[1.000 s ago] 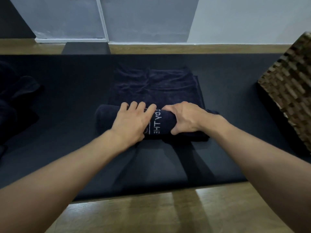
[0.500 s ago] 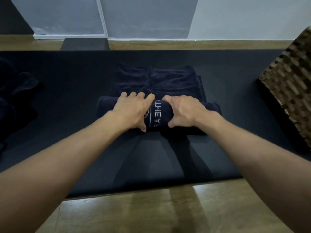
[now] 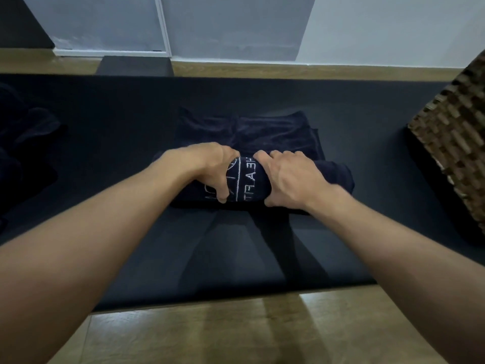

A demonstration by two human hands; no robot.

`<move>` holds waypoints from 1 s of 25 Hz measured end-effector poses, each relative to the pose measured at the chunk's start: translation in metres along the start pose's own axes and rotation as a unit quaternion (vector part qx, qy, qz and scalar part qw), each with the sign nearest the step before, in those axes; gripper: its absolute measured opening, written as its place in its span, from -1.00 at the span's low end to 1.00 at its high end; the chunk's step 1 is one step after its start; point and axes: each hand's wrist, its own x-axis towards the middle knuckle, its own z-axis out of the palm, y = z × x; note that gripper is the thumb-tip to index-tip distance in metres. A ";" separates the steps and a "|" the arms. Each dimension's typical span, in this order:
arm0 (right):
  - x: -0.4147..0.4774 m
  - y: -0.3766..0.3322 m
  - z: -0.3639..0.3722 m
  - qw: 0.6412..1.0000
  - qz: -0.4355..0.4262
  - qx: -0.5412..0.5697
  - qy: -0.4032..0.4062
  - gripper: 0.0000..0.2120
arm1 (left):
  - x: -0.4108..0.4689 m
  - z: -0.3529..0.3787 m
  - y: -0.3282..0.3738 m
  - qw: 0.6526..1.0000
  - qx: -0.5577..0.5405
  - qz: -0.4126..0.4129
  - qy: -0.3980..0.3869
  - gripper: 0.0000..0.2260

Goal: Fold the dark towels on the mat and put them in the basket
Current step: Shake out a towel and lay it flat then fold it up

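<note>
Two hands clasp one rolled dark navy terry towel (image 3: 248,179).
Left hand (image 3: 210,166) and right hand (image 3: 291,179) curl fingers round it, mid black flat mat (image 3: 236,256); brown woven basket (image 3: 456,143) stands at right.

On the floor (image 3: 236,334), the mat (image 3: 262,245); at its middle, the towel (image 3: 248,179), rolled at the near end, flat part behind. On the roll, left hand (image 3: 207,166) and right hand (image 3: 288,179) side by side. At the mat's left end, a heap of towels (image 3: 23,143); at its right end, the basket (image 3: 451,143); behind the far edge, a block (image 3: 133,65).
</note>
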 end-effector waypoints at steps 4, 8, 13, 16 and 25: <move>0.020 0.017 -0.025 0.975 0.000 0.128 -0.180 -0.38 | -0.028 0.063 0.014 0.922 0.244 0.012 0.301 -0.08; 0.011 0.008 -0.021 0.983 0.022 0.101 -0.155 -0.25 | -0.018 0.035 0.004 0.970 0.134 0.075 0.189 -0.34; -0.005 -0.008 0.004 0.997 0.014 -0.071 0.024 -0.21 | 0.000 -0.002 0.007 0.999 0.017 0.021 0.035 -0.30; 0.016 0.005 -0.014 0.995 -0.004 0.056 -0.086 -0.47 | -0.017 0.054 0.024 0.939 0.221 -0.004 0.265 -0.13; -0.006 0.000 -0.004 0.998 0.024 -0.062 -0.019 -0.06 | 0.008 -0.006 0.006 0.999 0.002 0.028 0.022 -0.49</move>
